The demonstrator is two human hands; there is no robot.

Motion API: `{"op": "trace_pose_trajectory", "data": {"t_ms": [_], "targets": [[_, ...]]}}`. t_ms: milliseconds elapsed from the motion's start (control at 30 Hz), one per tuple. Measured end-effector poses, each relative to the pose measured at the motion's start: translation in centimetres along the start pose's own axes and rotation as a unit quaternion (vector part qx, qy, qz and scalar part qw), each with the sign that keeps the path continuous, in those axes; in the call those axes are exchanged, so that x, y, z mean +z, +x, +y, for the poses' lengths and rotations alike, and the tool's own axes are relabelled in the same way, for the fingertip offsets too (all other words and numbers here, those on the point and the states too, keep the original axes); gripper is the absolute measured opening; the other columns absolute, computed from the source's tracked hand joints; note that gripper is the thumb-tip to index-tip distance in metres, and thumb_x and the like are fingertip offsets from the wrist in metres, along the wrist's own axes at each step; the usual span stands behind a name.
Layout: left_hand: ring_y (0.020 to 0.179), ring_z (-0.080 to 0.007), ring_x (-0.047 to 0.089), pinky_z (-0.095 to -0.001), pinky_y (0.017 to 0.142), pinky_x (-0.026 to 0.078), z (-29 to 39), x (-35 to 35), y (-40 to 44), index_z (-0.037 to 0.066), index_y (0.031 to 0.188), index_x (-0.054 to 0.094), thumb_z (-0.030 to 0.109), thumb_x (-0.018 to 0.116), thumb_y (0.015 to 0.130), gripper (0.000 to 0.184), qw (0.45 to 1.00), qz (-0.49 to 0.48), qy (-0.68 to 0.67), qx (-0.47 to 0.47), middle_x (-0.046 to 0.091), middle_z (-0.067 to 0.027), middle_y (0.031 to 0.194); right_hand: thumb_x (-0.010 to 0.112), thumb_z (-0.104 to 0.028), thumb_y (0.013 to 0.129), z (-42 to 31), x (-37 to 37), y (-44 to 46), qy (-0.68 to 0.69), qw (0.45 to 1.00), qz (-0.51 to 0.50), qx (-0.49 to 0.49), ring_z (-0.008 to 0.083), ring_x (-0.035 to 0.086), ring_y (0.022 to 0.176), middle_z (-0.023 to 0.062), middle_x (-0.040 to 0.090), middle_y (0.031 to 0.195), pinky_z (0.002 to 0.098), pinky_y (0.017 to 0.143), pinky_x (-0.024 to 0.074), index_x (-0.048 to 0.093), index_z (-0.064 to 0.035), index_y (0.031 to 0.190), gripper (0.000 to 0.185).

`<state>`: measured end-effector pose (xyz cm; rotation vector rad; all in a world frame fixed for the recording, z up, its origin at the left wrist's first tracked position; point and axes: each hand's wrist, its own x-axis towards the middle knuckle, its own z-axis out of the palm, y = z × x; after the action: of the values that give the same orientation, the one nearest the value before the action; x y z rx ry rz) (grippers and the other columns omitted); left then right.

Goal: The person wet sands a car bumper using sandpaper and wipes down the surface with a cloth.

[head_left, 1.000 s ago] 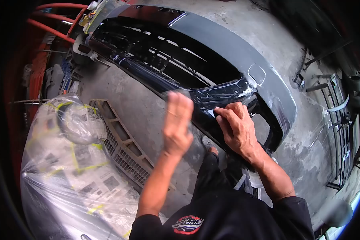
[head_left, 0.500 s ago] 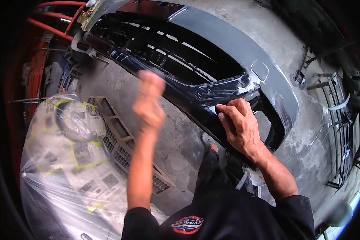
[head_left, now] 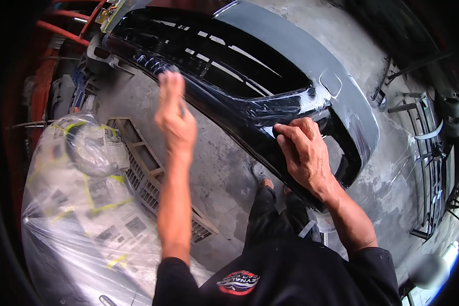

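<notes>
A long car bumper with a glossy black face and a matte grey band lies across the view, with whitish wet-looking streaks on it. My left hand presses its fingertips, held together, on the dark edge toward the far left end. A small dark piece shows at those fingertips, too blurred to name. Near the right end, my right hand rests against the bumper with curled fingers and thumb pinched together. Something small and dark shows at its fingertips; its kind is hidden.
A slatted grille-like part lies on the concrete floor beside a plastic- and newspaper-covered object. Red metal frames stand at upper left. Dark racks and parts line the right side. My feet are just below the bumper.
My left hand has moved up and slightly left along the bumper's edge, and is less blurred. My right hand keeps its place on the bumper. The view has shifted slightly.
</notes>
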<state>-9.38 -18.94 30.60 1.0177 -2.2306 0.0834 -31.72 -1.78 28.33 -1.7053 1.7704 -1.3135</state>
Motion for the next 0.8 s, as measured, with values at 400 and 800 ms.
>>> {"op": "trace_pose_trajectory", "data": {"t_ms": [400, 800], "targets": [[0.143, -0.0404, 0.051, -0.0482, 0.123, 0.037, 3.1, 0.7, -2.2, -0.002, 0.136, 0.067, -0.002, 0.048, 0.099, 0.041, 0.999, 0.008, -0.02, -0.026, 0.062, -0.0235, 0.144, 0.074, -0.001, 0.091, 0.1, 0.1, 0.1, -0.025, 0.999, -0.004, -0.02, 0.0298, 0.059, 0.092, 0.0141, 0.059, 0.103, 0.0394, 0.078, 0.0505, 0.071, -0.0042, 0.116, 0.026], [0.145, -0.0373, 0.05, -0.05, 0.124, 0.037, 3.7, 1.0, -4.3, 0.003, 0.136, 0.067, 0.001, 0.051, 0.102, 0.038, 0.998, -0.02, -0.043, 0.036, 0.059, -0.0188, 0.148, 0.072, -0.001, 0.091, 0.0, 0.1, 0.0, -0.027, 1.0, -0.008, -0.001, 0.0317, 0.062, 0.096, 0.0154, 0.061, 0.104, 0.0405, 0.082, 0.052, 0.072, -0.0039, 0.116, 0.025]]}}
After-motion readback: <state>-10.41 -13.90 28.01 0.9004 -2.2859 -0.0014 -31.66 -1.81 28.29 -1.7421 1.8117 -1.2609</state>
